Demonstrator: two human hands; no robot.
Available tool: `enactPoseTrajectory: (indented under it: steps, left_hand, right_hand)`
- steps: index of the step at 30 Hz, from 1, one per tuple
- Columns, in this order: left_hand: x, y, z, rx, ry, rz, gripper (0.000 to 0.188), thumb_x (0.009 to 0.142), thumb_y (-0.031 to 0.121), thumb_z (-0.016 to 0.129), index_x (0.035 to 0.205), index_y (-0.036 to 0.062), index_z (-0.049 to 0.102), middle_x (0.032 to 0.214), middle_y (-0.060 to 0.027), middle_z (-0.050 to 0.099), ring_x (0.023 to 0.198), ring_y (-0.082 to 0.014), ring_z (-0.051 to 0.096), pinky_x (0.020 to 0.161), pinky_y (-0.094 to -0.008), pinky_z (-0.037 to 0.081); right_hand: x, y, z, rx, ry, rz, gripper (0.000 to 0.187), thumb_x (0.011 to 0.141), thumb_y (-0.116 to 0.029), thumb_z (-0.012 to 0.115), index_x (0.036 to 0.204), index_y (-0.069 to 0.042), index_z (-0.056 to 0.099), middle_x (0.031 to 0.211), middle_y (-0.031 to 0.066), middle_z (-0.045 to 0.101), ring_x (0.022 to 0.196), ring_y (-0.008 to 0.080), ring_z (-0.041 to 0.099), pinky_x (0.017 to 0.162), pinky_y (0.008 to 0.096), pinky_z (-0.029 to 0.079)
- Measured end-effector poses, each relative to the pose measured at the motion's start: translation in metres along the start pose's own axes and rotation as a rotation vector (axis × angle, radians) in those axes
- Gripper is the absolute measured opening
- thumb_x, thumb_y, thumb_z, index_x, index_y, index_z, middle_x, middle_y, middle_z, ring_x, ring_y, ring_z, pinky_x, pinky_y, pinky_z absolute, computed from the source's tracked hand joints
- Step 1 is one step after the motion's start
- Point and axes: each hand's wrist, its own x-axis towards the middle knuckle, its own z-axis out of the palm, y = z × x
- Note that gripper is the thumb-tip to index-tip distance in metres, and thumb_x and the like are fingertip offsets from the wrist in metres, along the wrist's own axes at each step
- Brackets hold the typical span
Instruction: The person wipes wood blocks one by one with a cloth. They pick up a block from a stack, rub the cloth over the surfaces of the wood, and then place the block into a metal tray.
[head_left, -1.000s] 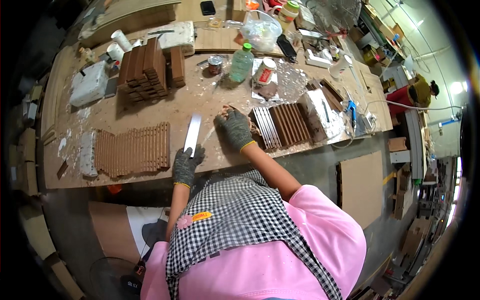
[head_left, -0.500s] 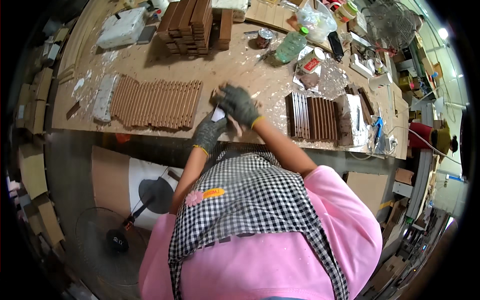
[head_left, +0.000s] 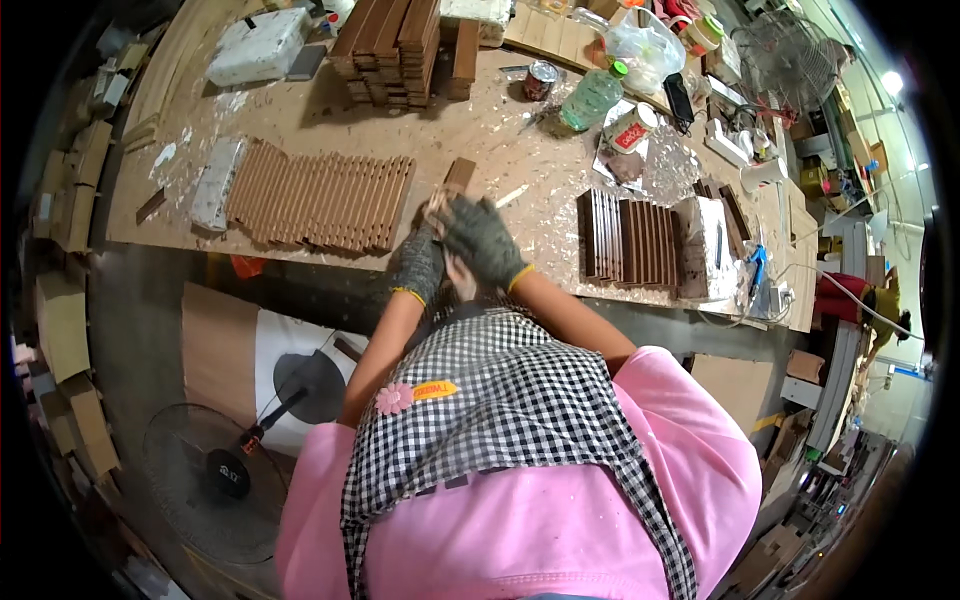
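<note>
At far left on the pale plywood bench (head_left: 500, 130), a white foam block (head_left: 218, 182) lying against a flat row of thin brown wooden slats (head_left: 320, 198). Farther back, a tall stack of darker brown wooden strips (head_left: 395, 40) beside a second white block (head_left: 258, 45). Near the bench's front edge, at centre, left hand (head_left: 420, 262) in a grey knit glove closed around the lower part of a short brown wooden strip (head_left: 456, 178), its top end poking up above the gloves. Right hand (head_left: 482, 238), gloved the same, curled over the strip from the right, pressed close to the other glove. Beyond, a green plastic bottle (head_left: 592, 97) and a small round tin (head_left: 541, 78). Rightward, another set of dark brown slats (head_left: 632, 240) standing side by side next to a white box (head_left: 706, 248).
</note>
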Motion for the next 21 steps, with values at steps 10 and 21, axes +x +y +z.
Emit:
enactPoseTrajectory:
  steps: [10, 21]
  left_hand:
    - [-0.045, 0.175, -0.112, -1.621, 0.044, -0.350, 0.044, 0.096, 0.006, 0.063, 0.138, 0.0059, 0.052, 0.125, -0.0141, 0.057, 0.111, -0.0271, 0.059, 0.092, -0.0357, 0.056]
    - [-0.038, 0.165, -0.090, -0.468, 0.212, -0.071, 0.061, 0.084, -0.006, 0.066, 0.142, -0.0024, 0.046, 0.135, -0.0178, 0.058, 0.116, -0.0250, 0.058, 0.099, -0.0315, 0.049]
  right_hand:
    - [0.021, 0.178, -0.024, 0.248, 0.525, 0.531, 0.040, 0.088, -0.019, 0.060, 0.125, -0.003, 0.062, 0.120, 0.0207, 0.066, 0.110, 0.0369, 0.062, 0.102, 0.0432, 0.046]
    - [-0.013, 0.028, -0.054, 0.346, 0.274, 0.407, 0.038, 0.097, -0.038, 0.061, 0.124, -0.012, 0.067, 0.122, 0.0130, 0.069, 0.115, 0.0260, 0.062, 0.101, 0.0402, 0.047]
